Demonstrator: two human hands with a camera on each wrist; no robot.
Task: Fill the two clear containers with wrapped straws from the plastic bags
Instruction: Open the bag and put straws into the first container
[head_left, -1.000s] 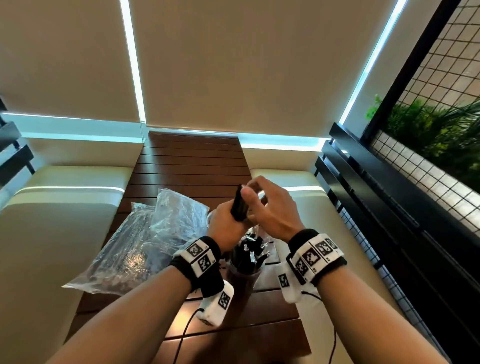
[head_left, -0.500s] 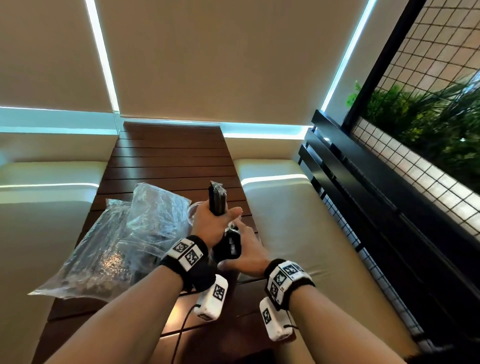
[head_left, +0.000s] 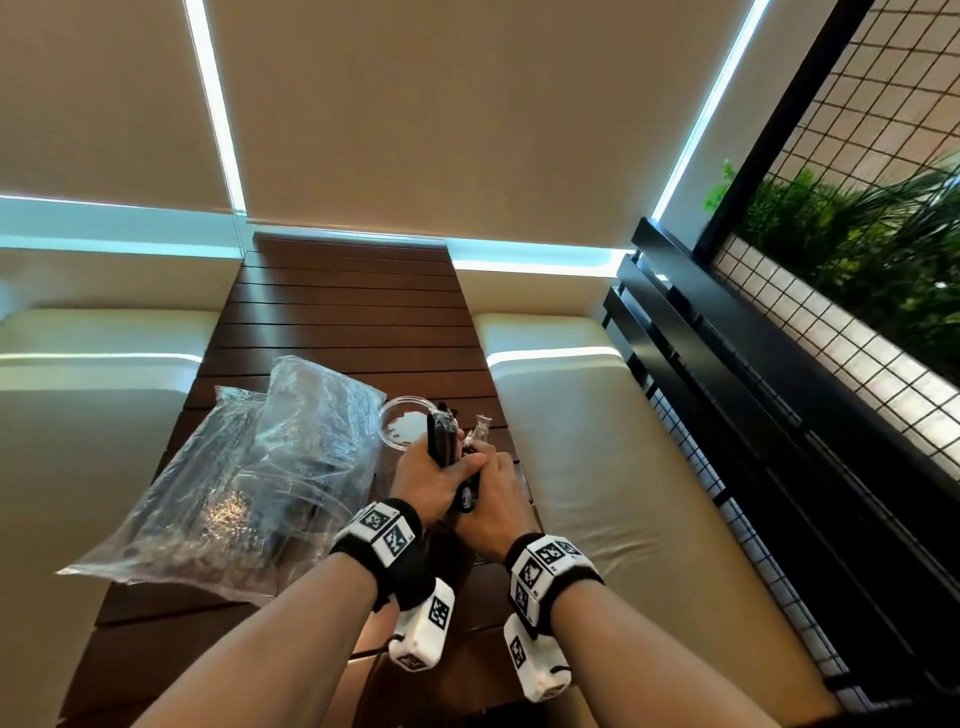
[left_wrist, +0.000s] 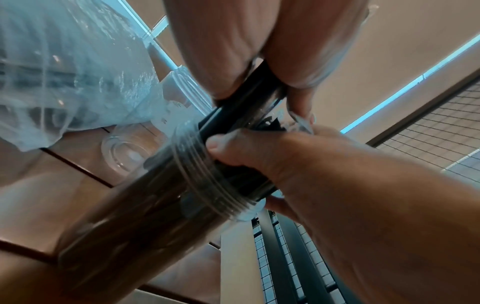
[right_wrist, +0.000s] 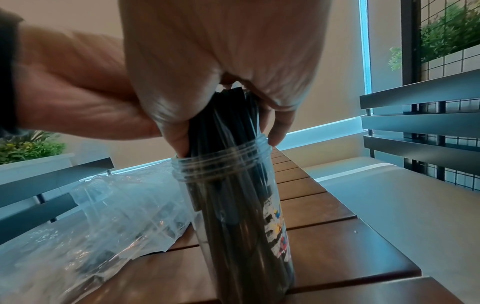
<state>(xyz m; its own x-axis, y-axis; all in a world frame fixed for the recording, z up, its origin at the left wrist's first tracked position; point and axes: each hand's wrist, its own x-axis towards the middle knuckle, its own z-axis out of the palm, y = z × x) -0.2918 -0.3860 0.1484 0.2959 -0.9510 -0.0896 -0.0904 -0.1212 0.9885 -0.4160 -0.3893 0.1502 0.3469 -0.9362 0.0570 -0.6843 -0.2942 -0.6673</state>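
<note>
Plastic bags (head_left: 228, 483) touching straw-filled container (right_wrist: 233, 205), L side.

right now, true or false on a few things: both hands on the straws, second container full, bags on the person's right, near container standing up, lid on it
1. Both the left hand and the right hand hold the bundle of black wrapped straws. True.
2. The second clear container is full of straws. False: it looks empty.
3. The plastic bags lie to the person's right. False: they lie to the left.
4. The near container stands upright on the wooden table. True.
5. A lid covers the near container. False: its threaded mouth is open, with straws sticking out.
</note>
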